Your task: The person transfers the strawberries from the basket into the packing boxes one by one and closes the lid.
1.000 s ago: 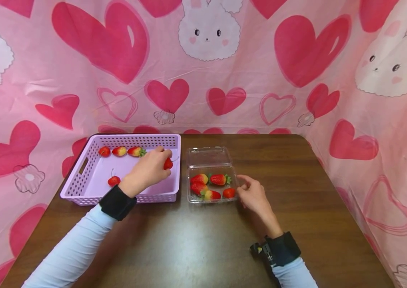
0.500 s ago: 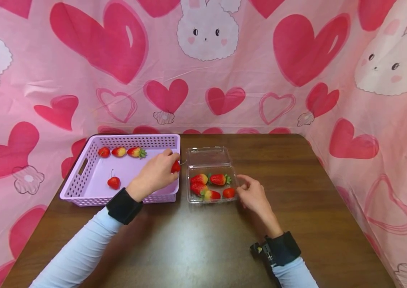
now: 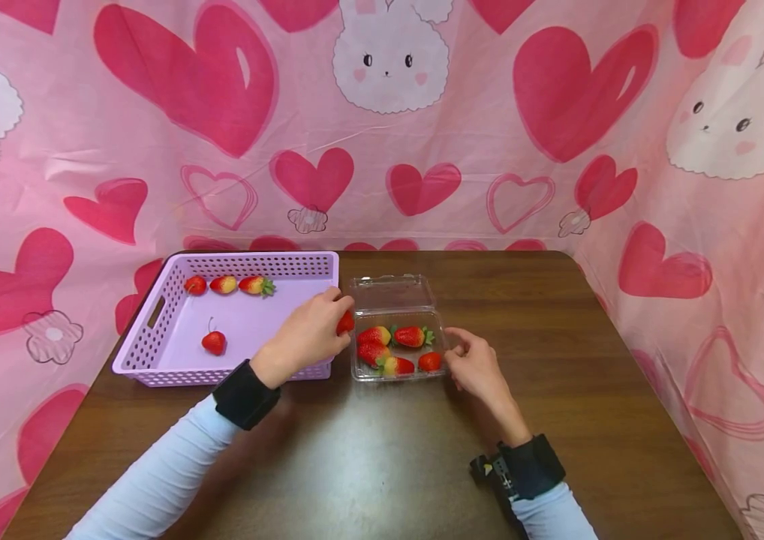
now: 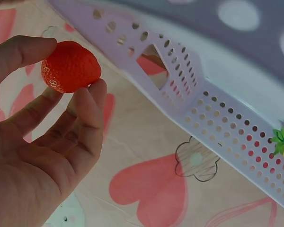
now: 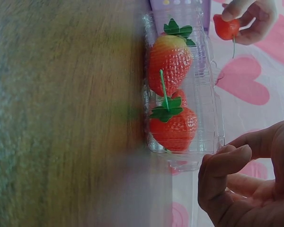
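Observation:
My left hand (image 3: pixel 308 326) pinches a small red strawberry (image 4: pixel 71 67) between thumb and fingertips, in the gap between the basket and the box. In the right wrist view a thin green stem hangs from this strawberry (image 5: pixel 226 28). A clear plastic clamshell box (image 3: pixel 392 309) stands with its lid folded back, several strawberries (image 3: pixel 411 337) inside. My right hand (image 3: pixel 479 367) holds the box's right rim, thumb and finger at its edge in the right wrist view. Left of the box is a lilac basket (image 3: pixel 247 322) with several fruits in it, including a stemmed strawberry (image 3: pixel 214 343).
Three fruits lie in a row along the basket's back wall, among them a leafy strawberry (image 3: pixel 257 286). Basket and box stand side by side on a brown wooden table (image 3: pixel 368 465). Behind the table hangs a pink cloth (image 3: pixel 368 135) with hearts and rabbits.
My left hand has carried the strawberry to the right, from inside the basket across its right rim to the box's left side. The right hand and the box have stayed in place.

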`<action>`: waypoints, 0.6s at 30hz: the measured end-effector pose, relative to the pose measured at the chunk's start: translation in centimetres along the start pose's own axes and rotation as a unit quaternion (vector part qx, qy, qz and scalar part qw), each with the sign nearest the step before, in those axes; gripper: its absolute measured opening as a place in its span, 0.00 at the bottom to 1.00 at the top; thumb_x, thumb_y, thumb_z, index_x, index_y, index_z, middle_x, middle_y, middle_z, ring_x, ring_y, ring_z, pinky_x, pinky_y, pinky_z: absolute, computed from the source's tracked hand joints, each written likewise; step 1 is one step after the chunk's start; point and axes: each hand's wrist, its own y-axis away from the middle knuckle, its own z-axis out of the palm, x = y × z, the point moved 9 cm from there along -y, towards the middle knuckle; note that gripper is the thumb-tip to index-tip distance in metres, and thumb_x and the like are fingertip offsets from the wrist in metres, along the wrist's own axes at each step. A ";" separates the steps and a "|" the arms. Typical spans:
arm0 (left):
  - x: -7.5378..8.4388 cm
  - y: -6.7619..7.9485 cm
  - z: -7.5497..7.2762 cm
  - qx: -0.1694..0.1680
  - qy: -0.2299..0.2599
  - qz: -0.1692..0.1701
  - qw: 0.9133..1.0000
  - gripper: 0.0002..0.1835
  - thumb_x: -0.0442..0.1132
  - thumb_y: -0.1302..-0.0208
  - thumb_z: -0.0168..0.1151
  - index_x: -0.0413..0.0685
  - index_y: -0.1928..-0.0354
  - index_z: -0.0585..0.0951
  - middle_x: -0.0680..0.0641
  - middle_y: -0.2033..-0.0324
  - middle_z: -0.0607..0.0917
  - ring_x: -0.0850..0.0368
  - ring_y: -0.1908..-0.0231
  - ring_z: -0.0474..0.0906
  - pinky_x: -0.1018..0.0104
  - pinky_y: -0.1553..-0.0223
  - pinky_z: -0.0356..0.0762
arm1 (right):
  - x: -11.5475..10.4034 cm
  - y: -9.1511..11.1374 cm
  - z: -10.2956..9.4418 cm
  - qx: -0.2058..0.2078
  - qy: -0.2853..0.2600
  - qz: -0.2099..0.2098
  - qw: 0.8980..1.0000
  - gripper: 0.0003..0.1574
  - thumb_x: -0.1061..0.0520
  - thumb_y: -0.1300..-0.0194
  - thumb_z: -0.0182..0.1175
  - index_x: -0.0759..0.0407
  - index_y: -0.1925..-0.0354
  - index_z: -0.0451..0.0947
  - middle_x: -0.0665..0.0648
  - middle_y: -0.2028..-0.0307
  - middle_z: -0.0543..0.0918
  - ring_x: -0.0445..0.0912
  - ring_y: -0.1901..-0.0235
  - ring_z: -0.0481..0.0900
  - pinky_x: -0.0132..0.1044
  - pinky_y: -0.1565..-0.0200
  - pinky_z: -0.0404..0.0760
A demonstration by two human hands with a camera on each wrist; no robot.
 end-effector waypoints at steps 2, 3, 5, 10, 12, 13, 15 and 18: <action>0.5 0.0 0.2 0.001 -0.003 0.010 1.000 0.22 0.35 0.44 0.77 0.37 0.48 0.83 0.43 0.62 0.79 0.48 0.64 0.79 0.54 0.61 0.84 | 0.0 0.0 0.0 -0.001 -0.001 0.000 1.000 0.30 0.64 0.29 0.55 0.59 0.30 0.74 0.58 0.75 0.77 0.49 0.84 0.74 0.40 0.77 0.77; 0.7 0.0 0.3 -0.001 -0.004 0.014 1.000 0.22 0.35 0.44 0.77 0.37 0.48 0.83 0.43 0.63 0.79 0.48 0.64 0.79 0.55 0.61 0.84 | 0.0 0.0 0.0 -0.001 -0.002 0.001 1.000 0.30 0.64 0.29 0.55 0.59 0.30 0.74 0.58 0.75 0.77 0.49 0.84 0.74 0.40 0.77 0.77; 1.1 0.0 0.6 -0.006 -0.003 0.020 1.000 0.22 0.35 0.44 0.78 0.37 0.48 0.83 0.44 0.63 0.79 0.48 0.64 0.79 0.55 0.60 0.84 | 0.1 0.0 0.0 -0.001 -0.002 0.002 1.000 0.29 0.64 0.28 0.55 0.58 0.30 0.74 0.58 0.75 0.77 0.49 0.84 0.74 0.40 0.77 0.77; 2.2 0.0 1.6 -0.030 -0.001 0.039 0.999 0.23 0.35 0.44 0.78 0.38 0.46 0.84 0.44 0.61 0.80 0.49 0.62 0.79 0.55 0.55 0.84 | -0.1 -0.1 0.0 -0.001 0.001 -0.002 1.000 0.29 0.64 0.28 0.55 0.58 0.30 0.74 0.58 0.75 0.77 0.49 0.84 0.74 0.40 0.77 0.77; 2.6 0.1 2.1 -0.038 -0.004 0.050 0.998 0.23 0.35 0.44 0.78 0.39 0.46 0.84 0.44 0.60 0.81 0.50 0.62 0.79 0.56 0.55 0.84 | -0.1 -0.1 0.0 -0.002 0.001 -0.006 1.000 0.30 0.65 0.29 0.55 0.59 0.30 0.74 0.58 0.76 0.77 0.50 0.84 0.74 0.41 0.77 0.76; 2.8 0.1 2.3 -0.041 -0.006 0.057 0.998 0.24 0.35 0.44 0.79 0.39 0.45 0.85 0.44 0.60 0.81 0.50 0.62 0.79 0.56 0.55 0.84 | -0.1 -0.1 0.0 -0.002 0.000 -0.007 1.000 0.30 0.65 0.29 0.55 0.59 0.30 0.74 0.58 0.76 0.77 0.50 0.84 0.74 0.41 0.77 0.76; 3.1 0.2 2.7 -0.046 -0.010 0.068 0.997 0.24 0.36 0.43 0.78 0.39 0.45 0.85 0.44 0.59 0.81 0.50 0.63 0.80 0.57 0.56 0.84 | -0.1 0.0 -0.1 -0.002 0.000 -0.009 1.000 0.30 0.65 0.29 0.54 0.60 0.30 0.74 0.58 0.76 0.77 0.50 0.84 0.74 0.41 0.77 0.75; 3.6 0.3 3.3 -0.057 -0.010 0.084 0.995 0.23 0.36 0.42 0.78 0.40 0.45 0.85 0.43 0.57 0.82 0.50 0.62 0.80 0.56 0.54 0.84 | -0.1 0.0 -0.1 -0.002 -0.003 -0.010 1.000 0.30 0.65 0.29 0.54 0.60 0.30 0.74 0.58 0.76 0.77 0.50 0.84 0.74 0.41 0.77 0.75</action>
